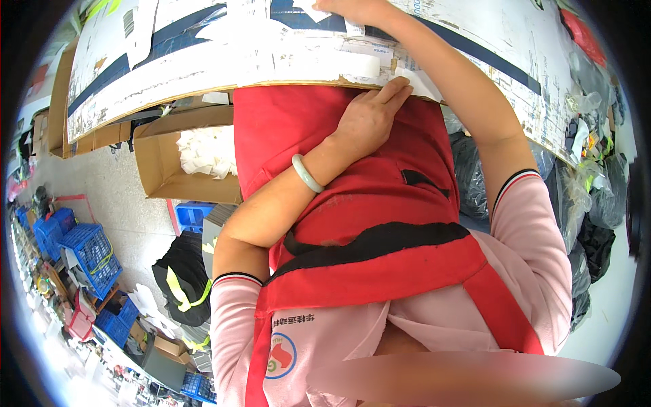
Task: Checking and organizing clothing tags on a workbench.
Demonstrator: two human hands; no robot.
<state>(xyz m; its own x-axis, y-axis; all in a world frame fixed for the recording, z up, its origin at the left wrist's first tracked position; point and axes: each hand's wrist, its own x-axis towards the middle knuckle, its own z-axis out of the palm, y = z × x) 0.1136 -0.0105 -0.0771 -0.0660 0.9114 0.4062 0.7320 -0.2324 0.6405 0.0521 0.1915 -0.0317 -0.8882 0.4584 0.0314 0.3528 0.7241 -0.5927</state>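
My left hand (371, 114), with a pale bangle on its wrist, rests at the table's near edge, in front of my red apron (285, 142). Its fingers are stretched out, their tips beside a white paper strip (418, 84). Reaching over the table from the right, my right hand (352, 9) is partly cut off by the upper edge of the view. Its fingertips close on a small white slip (312, 11). Under both hands lies the table top (183, 91), covered in worn white cardboard with dark blue tape bands. More white strips (359, 64) lie between the hands.
An open cardboard box (154, 163) with white scraps (203, 152) stands below the table at left. Blue crates (91, 258) and a black bundle with a yellow-green tie (182, 278) are on the left. Dark plastic bags (471, 176) crowd the right side.
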